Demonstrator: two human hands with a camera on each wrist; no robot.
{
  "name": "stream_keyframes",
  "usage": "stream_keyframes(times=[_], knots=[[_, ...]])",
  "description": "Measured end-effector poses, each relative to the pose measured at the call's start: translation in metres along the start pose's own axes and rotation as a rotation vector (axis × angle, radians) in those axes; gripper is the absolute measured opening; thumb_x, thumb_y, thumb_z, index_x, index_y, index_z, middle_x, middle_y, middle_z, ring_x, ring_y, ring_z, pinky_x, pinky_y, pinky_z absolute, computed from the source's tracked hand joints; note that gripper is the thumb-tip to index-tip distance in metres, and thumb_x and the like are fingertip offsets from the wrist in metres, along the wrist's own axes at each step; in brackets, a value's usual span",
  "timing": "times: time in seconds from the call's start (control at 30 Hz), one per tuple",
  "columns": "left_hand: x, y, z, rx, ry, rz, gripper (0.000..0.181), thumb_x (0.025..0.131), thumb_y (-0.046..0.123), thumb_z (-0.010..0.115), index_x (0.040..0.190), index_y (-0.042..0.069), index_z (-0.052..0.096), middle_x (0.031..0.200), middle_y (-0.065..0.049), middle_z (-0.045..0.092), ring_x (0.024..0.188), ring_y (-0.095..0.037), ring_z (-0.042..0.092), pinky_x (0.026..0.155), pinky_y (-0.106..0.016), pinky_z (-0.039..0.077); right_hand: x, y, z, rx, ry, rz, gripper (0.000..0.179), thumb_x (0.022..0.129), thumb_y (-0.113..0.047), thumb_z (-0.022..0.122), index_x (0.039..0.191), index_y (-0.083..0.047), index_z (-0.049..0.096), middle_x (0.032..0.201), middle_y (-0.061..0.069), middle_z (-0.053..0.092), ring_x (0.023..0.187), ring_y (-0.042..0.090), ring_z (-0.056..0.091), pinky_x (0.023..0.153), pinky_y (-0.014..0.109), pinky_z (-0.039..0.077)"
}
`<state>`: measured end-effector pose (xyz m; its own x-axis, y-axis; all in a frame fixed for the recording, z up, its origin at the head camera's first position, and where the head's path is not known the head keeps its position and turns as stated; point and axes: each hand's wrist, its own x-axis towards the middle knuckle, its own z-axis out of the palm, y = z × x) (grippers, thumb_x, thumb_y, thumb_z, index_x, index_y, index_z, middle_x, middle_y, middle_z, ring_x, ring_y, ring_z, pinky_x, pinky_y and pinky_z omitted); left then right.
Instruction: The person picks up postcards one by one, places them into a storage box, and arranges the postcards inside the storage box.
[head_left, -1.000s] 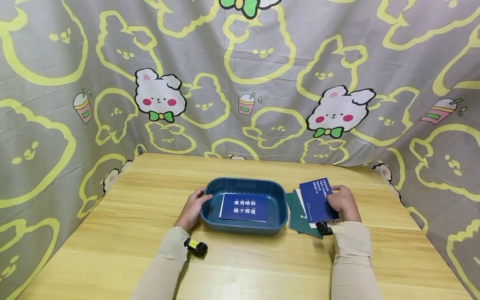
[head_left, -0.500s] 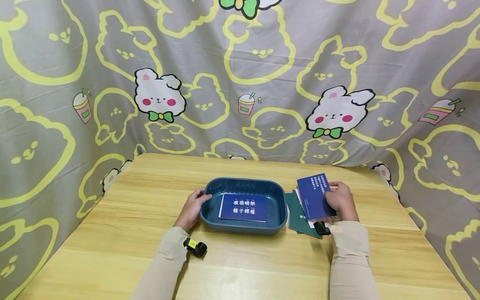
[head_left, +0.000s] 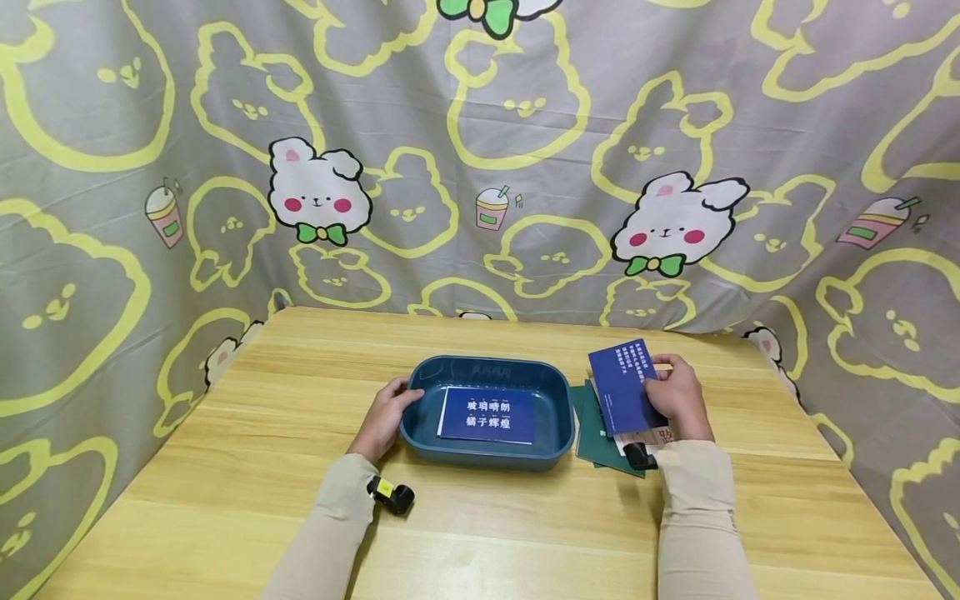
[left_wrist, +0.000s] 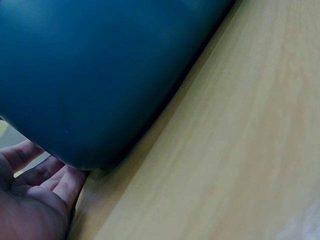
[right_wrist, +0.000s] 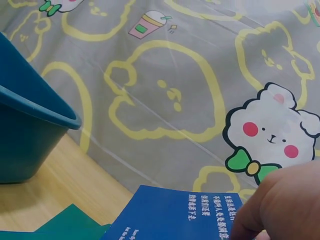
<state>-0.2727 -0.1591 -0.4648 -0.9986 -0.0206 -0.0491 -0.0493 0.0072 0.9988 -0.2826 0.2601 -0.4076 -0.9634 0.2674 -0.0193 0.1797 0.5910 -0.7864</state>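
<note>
A dark teal rectangular basin (head_left: pixel 487 457) stands mid-table with a blue card (head_left: pixel 486 417) lying inside, white characters up and a white edge showing beneath it. My left hand (head_left: pixel 387 417) grips the basin's left end, thumb over the rim; in the left wrist view its fingers (left_wrist: pixel 67 187) are against the outer wall. Right of the basin, my right hand (head_left: pixel 678 398) pinches another blue card (head_left: pixel 621 392) by its right edge, thumb on top. Held tilted, this card overlaps a loose pile of green cards (head_left: pixel 591 425) and a pale one (head_left: pixel 663 436) with dark characters.
The wooden table (head_left: pixel 480 533) reaches back to a grey curtain (head_left: pixel 427 275) printed with yellow bear outlines and white rabbits. Black cameras sit on both wrists. The basin's right wall (right_wrist: pixel 30 130) rises close to the card pile in the right wrist view.
My right hand has moved slightly left and away from me with the blue card, lifting it so that more of the pale card beneath shows. The left hand and basin have stayed put.
</note>
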Motion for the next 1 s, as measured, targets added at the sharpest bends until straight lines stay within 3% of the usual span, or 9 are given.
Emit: stream_keyframes(times=[0.43,1.0], knots=[[-0.002,0.001,0.0,0.0,-0.009,-0.008,0.036,0.096,0.01,0.054,0.128,-0.008,0.051,0.126,-0.02,0.048,0.113,-0.029,0.045,0.098,-0.038,0.038,0.0,-0.006,0.004,0.078,0.052,0.012,0.048,0.087,-0.001,0.052,0.135,0.0,0.046,0.112,0.023,0.056,0.084,0.03,0.058,0.057,0.031,0.049],[-0.001,0.0,-0.001,0.014,-0.005,-0.006,0.035,0.096,0.01,0.055,0.127,-0.007,0.052,0.125,-0.019,0.048,0.112,-0.028,0.045,0.095,-0.034,0.039,-0.003,-0.017,0.006,0.09,0.085,-0.025,0.047,0.088,-0.003,0.053,0.135,0.0,0.048,0.114,0.023,0.056,0.087,0.034,0.059,0.056,0.031,0.049]])
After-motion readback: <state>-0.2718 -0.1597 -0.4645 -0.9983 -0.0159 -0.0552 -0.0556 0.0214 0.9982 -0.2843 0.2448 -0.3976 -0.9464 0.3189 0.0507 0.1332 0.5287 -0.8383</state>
